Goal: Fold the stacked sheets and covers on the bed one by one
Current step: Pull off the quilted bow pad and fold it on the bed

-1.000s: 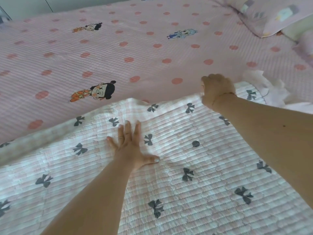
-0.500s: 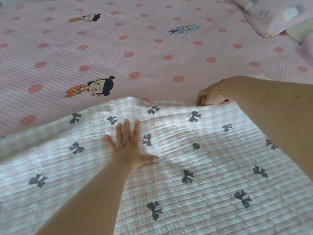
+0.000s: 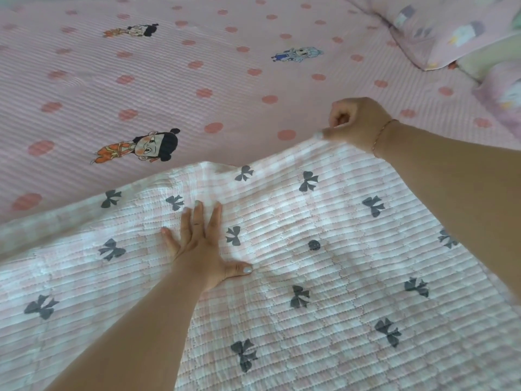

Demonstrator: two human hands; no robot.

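A white quilted cover [image 3: 324, 292] with pink checks and grey bows lies spread over the near half of the bed. My left hand [image 3: 201, 244] presses flat on it, fingers straight and spread, near its far edge. My right hand [image 3: 356, 124] pinches the cover's far edge at the right and holds it slightly raised off the bed. Part of the cover is hidden under my right forearm.
Beneath is a pink bedspread [image 3: 169, 80] with red dots and cartoon figures, stretching to the far side. A pink patterned pillow [image 3: 445, 26] lies at the top right, with more bedding [image 3: 501, 91] bunched beside it.
My right hand has shifted along the far edge and now lifts it a little higher. The left hand has stayed pressed in place. The white ruffled cloth seen at the right is out of sight.
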